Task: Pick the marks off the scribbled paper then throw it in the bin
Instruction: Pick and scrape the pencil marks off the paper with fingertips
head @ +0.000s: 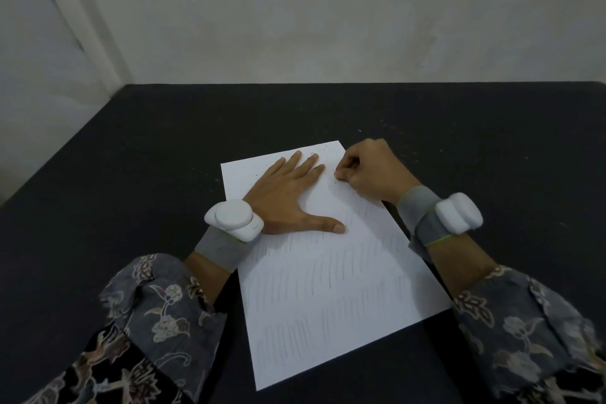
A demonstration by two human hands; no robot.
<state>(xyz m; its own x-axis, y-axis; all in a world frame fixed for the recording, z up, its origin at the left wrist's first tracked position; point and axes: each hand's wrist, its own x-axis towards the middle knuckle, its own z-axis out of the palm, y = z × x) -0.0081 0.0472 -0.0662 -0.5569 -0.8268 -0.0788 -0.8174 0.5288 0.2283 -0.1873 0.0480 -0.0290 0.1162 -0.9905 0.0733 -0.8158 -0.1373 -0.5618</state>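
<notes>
A white sheet of paper (328,292) lies slightly skewed on the black table (137,174). Rows of faint pencil strokes cover its lower and middle parts, while the top part looks mostly blank. My left hand (288,197) lies flat on the upper half of the sheet, fingers straight and thumb spread, pressing it down. My right hand (367,170) sits at the sheet's top right edge with its fingers curled, pinching a small eraser-like thing (339,175) against the paper. Most of that thing is hidden by the fingertips.
Small dark crumbs (323,150) are scattered over the top of the sheet and on the table around it. A pale wall (328,26) stands right behind the table's far edge. White devices on grey bands sit on both wrists. No bin is in view.
</notes>
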